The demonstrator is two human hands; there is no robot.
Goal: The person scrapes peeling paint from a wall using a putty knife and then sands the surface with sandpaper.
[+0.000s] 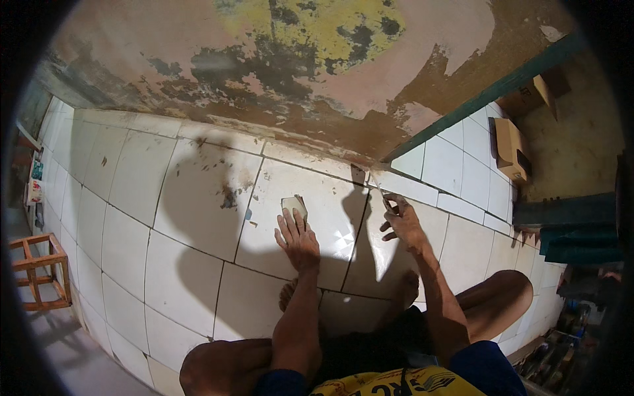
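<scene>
My left hand (299,242) reaches forward over the white floor tiles (195,193), its fingertips on a small, flat, pale square piece (294,206) whose material I cannot tell. To the right, my right hand (403,220) grips a thin hand tool (380,192), its narrow pale end pointing at the foot of the wall by the doorway corner. Fingers hide most of its handle, so its exact kind is unclear. Beyond both hands rises a wall with peeling paint (307,64), showing pink, brown, yellow and dark patches. Dark flakes (229,198) lie on the tiles left of my left hand.
A green door frame (475,101) borders the wall at the right. Cardboard boxes (510,151) stand past it. A wooden stool frame (62,270) is at the far left. Dark green cloth (579,246) and cluttered small items (564,351) lie at the right. My bare feet and bent knees are close below.
</scene>
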